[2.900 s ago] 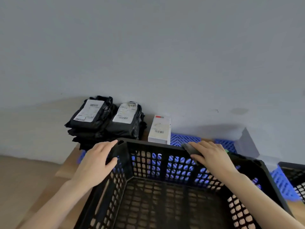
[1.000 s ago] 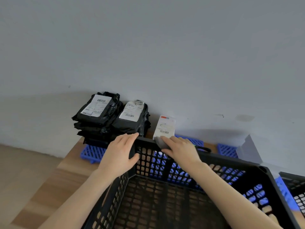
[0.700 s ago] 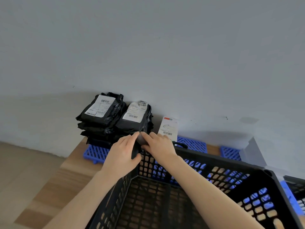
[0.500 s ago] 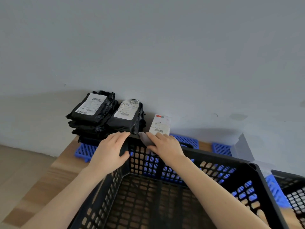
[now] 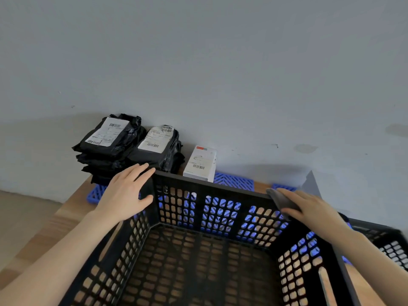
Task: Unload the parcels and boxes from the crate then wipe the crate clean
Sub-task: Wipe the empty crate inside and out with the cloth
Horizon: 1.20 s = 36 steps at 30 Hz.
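- The black perforated plastic crate (image 5: 220, 188) sits on the pale wooden table (image 5: 66, 215) right below my view, and the tabletop shows through its whole lattice floor
- My left hand (image 5: 125, 193) rests on the crate's far left corner, with fingers straight and laid over the rim and the thumb against the corner post; it is relaxed and grasps nothing
- My right hand (image 5: 309, 208) is on the far rim close to the far right corner, holding a folded grey cloth (image 5: 281, 199) down on the rim under flat fingers; I read this as pressing, not clenching, with the thumb along the cloth's near edge
- Beyond the far left corner, against the grey wall (image 5: 198, 62), stand two stacks of black plastic-wrapped parcels, the left stack (image 5: 106, 140) touching the right stack (image 5: 157, 146), each topped with a white barcode label
- Just right of them, a small white cardboard box (image 5: 199, 163) with a barcode stands close behind the far rim
- Blue plastic lattice mats (image 5: 234, 181) lie on the table near the parcels and show through the crate's far wall
- A second black perforated crate (image 5: 388, 241) is partly in view at the right edge, just beside the first
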Motion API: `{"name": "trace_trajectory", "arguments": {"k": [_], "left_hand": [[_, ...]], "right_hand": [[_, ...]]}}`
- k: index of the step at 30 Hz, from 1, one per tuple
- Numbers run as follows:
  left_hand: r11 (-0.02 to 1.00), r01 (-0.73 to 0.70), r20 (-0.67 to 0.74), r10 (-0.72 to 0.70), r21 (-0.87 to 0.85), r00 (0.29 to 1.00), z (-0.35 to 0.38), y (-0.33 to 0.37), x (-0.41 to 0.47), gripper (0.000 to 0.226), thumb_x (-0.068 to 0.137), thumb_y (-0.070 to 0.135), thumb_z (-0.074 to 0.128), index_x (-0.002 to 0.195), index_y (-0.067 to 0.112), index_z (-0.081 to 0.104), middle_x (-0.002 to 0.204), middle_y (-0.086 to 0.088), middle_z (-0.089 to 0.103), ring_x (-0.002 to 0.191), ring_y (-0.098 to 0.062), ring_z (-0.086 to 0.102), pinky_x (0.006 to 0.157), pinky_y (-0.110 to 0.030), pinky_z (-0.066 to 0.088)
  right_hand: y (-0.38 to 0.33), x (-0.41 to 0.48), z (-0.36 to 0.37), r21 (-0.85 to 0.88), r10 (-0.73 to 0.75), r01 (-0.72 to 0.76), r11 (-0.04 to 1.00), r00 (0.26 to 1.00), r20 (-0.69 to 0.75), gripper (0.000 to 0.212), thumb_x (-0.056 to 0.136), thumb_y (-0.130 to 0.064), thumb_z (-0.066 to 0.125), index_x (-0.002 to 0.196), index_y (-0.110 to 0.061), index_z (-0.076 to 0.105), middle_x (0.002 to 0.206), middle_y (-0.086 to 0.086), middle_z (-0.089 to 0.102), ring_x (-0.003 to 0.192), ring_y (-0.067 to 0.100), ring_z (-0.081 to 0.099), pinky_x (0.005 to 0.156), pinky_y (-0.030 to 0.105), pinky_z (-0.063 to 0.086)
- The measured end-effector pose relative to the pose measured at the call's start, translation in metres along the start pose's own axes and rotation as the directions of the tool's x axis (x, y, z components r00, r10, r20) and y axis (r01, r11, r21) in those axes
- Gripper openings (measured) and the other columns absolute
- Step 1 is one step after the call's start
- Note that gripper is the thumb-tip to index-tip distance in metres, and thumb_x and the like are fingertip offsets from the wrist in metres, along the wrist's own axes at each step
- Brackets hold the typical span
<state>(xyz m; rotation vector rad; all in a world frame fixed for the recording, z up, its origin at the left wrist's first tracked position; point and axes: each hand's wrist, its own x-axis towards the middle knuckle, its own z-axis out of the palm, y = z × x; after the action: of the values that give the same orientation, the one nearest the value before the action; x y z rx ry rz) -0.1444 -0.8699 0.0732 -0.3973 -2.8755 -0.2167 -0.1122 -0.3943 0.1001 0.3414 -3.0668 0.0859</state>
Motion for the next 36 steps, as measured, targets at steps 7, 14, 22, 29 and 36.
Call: {"name": "trace_trajectory", "arguments": {"k": [7,14,22,29,36], "left_hand": [[0.996,0.077,0.104,-0.071,-0.054,0.992,0.007,-0.005,0.007,0.096,0.089,0.051,0.060,0.157,0.018,0.002,0.165,0.003,0.001,0.152,-0.016,0.004,0.122,-0.038,0.019],[0.985,0.066,0.087,-0.053,-0.159,0.995,0.008,-0.006,0.009,0.095,0.089,0.050,0.060,0.157,0.020,0.001,0.165,0.004,0.003,0.152,-0.014,0.005,0.121,-0.037,0.022],[0.978,0.039,0.052,-0.029,-0.205,0.998,0.010,-0.009,0.008,0.092,0.091,0.045,0.059,0.158,0.020,0.001,0.165,0.004,0.008,0.151,-0.015,0.011,0.118,-0.035,0.027],[0.974,0.029,0.039,-0.021,-0.227,0.999,0.011,-0.009,0.008,0.092,0.090,0.045,0.060,0.158,0.021,0.001,0.165,0.004,0.009,0.150,-0.015,0.012,0.118,-0.036,0.030],[0.973,0.032,0.033,-0.025,-0.231,0.999,0.011,-0.008,0.008,0.092,0.089,0.042,0.061,0.158,0.020,0.004,0.164,0.003,0.013,0.150,-0.016,0.016,0.116,-0.035,0.031]], "right_hand": [[-0.020,0.005,0.004,-0.042,-0.030,0.027,0.999,0.996,-0.088,0.053,0.085,-0.040,0.069,0.135,-0.029,0.054,0.105,-0.004,0.068,0.097,0.022,0.065,0.084,0.037,0.050],[-0.064,0.032,0.017,-0.084,-0.158,0.139,0.987,0.944,-0.291,0.047,0.068,-0.030,0.084,0.111,-0.015,0.071,0.081,-0.002,0.068,0.070,0.026,0.068,0.062,0.040,0.055],[-0.055,0.028,0.002,0.016,-0.051,0.052,0.999,0.997,-0.064,0.056,0.079,-0.035,0.077,0.131,-0.026,0.060,0.104,-0.005,0.070,0.094,0.021,0.067,0.079,0.038,0.053],[0.015,-0.010,-0.028,0.142,0.273,-0.281,0.949,0.959,0.076,0.044,0.080,-0.020,0.077,0.119,-0.036,0.063,0.096,-0.009,0.072,0.088,0.017,0.065,0.076,0.031,0.044],[-0.029,0.018,-0.043,0.321,0.210,-0.137,0.937,0.956,-0.205,0.035,0.085,-0.023,0.070,0.119,-0.028,0.064,0.089,-0.005,0.068,0.081,0.019,0.062,0.071,0.033,0.042]]}}
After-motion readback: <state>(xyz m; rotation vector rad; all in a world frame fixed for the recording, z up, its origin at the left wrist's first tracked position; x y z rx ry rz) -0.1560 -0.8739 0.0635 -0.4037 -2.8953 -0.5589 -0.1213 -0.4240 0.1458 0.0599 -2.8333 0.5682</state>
